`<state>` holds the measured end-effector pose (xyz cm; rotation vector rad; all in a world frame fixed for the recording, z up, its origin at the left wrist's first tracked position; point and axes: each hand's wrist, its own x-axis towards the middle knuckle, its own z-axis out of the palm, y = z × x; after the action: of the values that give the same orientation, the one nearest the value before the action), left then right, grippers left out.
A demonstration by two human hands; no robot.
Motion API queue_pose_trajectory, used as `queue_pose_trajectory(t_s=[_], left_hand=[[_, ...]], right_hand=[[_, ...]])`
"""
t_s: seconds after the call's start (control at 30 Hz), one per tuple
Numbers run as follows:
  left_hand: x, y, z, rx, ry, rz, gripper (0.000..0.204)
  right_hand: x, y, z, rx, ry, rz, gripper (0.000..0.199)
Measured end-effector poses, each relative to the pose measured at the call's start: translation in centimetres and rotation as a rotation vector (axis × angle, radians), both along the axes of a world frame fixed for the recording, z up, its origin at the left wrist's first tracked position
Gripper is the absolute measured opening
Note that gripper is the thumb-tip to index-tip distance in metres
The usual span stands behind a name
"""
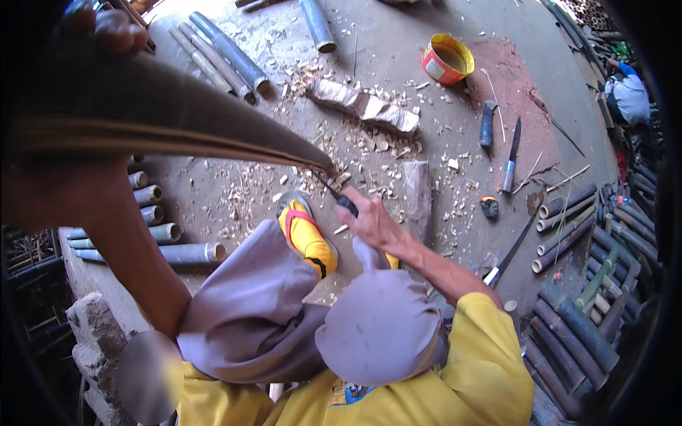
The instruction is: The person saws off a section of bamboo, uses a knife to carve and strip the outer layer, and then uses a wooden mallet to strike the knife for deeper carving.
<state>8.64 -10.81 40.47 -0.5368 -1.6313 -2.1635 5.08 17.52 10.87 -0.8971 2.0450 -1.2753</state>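
A long, dark split bamboo piece (206, 106) slants across the upper left, its narrow end pointing down toward the middle. My left hand (117, 32) is wrapped around its near, thick end; its fingers curl over the top edge, and the rest of the hand is mostly hidden behind the bamboo. My right hand (373, 221) is closed around the black handle of a thin-bladed knife (346, 205). The blade reaches up to the bamboo's lower end; whether it touches cannot be made out. Pale shavings lie on the floor around that end.
A rough wood block (362, 106) and an upright-looking stump (418, 192) lie ahead. Further right are a red-yellow tin (448, 59), a blue-handled knife (511, 156), a tape measure (489, 207) and a white-handled machete (515, 245). Bamboo lengths (192, 253) line both sides. Another person (629, 96) sits far right.
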Motion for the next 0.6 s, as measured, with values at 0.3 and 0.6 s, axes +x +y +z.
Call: queue_pose_trajectory(t_s=[0.3, 0.6], left_hand=[[-0.2, 0.2, -0.7, -0.024, -0.001, 0.097, 0.075], [-1.2, 0.0, -1.8, -0.043, 0.009, 0.153, 0.065]], right_hand=[[0.6, 0.3, 0.3, 0.072, -0.050, -0.045, 0.030], [-0.3, 1.1, -3.3, 0.180, -0.073, -0.120, 0.023]])
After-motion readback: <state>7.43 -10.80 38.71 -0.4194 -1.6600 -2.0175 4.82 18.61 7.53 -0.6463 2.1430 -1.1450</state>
